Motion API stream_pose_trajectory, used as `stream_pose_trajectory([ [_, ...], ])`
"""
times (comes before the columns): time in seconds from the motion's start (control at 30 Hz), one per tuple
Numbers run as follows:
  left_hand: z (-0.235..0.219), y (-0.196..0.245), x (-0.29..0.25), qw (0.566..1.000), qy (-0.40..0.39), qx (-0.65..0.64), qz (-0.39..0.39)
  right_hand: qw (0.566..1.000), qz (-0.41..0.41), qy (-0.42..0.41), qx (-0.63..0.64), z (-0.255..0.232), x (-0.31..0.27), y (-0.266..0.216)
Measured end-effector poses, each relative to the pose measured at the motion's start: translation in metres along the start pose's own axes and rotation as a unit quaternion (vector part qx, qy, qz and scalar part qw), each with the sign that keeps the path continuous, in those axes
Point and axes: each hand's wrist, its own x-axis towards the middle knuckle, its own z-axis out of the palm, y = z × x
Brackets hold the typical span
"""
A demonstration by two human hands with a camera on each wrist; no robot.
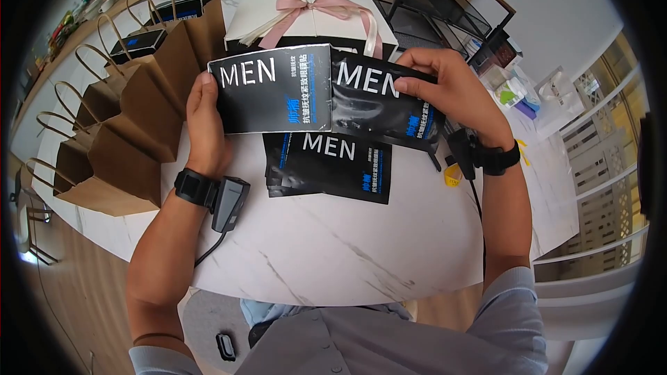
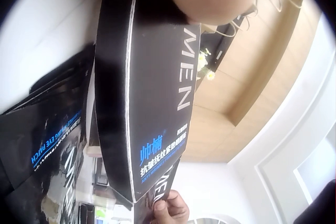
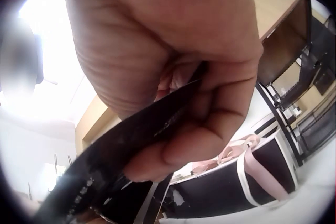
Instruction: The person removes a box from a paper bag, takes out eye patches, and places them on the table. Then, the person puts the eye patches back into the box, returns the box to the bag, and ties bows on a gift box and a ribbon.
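Above the white, grey-veined table [image 1: 278, 243], the left hand [image 1: 205, 121] grips a flat black rectangular box [image 1: 267, 107] between thumb and fingers; the right hand [image 1: 455, 87], fingers curled, pinches a glossy black sachet [image 1: 372, 107] at the box's end. Shiny black pouches [image 1: 330, 177] lie below.

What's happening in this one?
A person grips a black MEN box in the left hand and pinches a black MEN packet in the right, its end meeting the box's. More packets lie on the marble-patterned table, near paper bags and a ribboned box.
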Motion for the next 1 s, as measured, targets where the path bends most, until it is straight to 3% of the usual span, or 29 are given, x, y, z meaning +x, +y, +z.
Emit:
stream_pose_trajectory([
  [0.03, 0.001, 0.000, 0.000, 1.000, 0.012, 0.017, 0.003, 0.998, -0.054, 0.014, -0.005, 0.003, 0.004, 0.003],
  [0.07, -0.001, 0.000, 0.001, 1.000, 0.011, 0.017, 0.003, 0.998, -0.054, 0.015, -0.005, 0.004, 0.008, 0.002],
  [0.13, -0.005, -0.003, 0.003, 0.998, -0.043, 0.038, -0.001, 0.992, -0.108, -0.002, -0.066, 0.010, 0.017, -0.002],
  [0.2, -0.001, -0.001, 0.000, 0.998, -0.053, 0.030, -0.002, 0.997, -0.048, 0.035, -0.040, 0.024, 0.018, -0.021],
  [0.27, -0.003, -0.002, 0.001, 0.998, -0.054, 0.019, 0.001, 0.988, -0.067, 0.121, -0.068, 0.030, 0.020, -0.025],
  [0.3, -0.008, -0.005, 0.004, 0.999, -0.043, 0.015, 0.003, 0.988, -0.073, 0.117, -0.069, 0.028, 0.020, -0.022],
  [0.37, -0.017, -0.009, 0.008, 1.000, -0.024, 0.008, 0.009, 0.984, 0.004, 0.171, 0.049, 0.022, 0.014, -0.011],
  [0.4, -0.018, -0.011, 0.010, 1.000, -0.010, 0.008, 0.011, 0.985, -0.001, 0.167, 0.046, 0.023, 0.012, -0.009],
  [0.47, -0.012, -0.009, 0.009, 1.000, -0.004, 0.007, 0.010, 0.969, 0.027, 0.091, 0.229, 0.026, 0.003, -0.004],
  [0.53, -0.006, -0.003, 0.002, 1.000, -0.001, -0.018, -0.019, 0.959, 0.003, 0.062, 0.277, 0.042, 0.006, -0.006],
  [0.7, -0.008, -0.003, 0.003, 0.999, -0.032, -0.008, -0.030, 0.965, -0.010, 0.086, 0.249, 0.082, 0.016, -0.016],
  [0.87, -0.004, -0.003, 0.002, 0.997, -0.046, -0.023, -0.052, 0.986, 0.000, 0.112, 0.124, 0.082, 0.014, -0.023],
  [1.0, -0.011, -0.005, 0.007, 0.999, -0.027, 0.012, -0.027, 0.978, -0.017, 0.105, 0.180, 0.083, 0.009, -0.012],
])
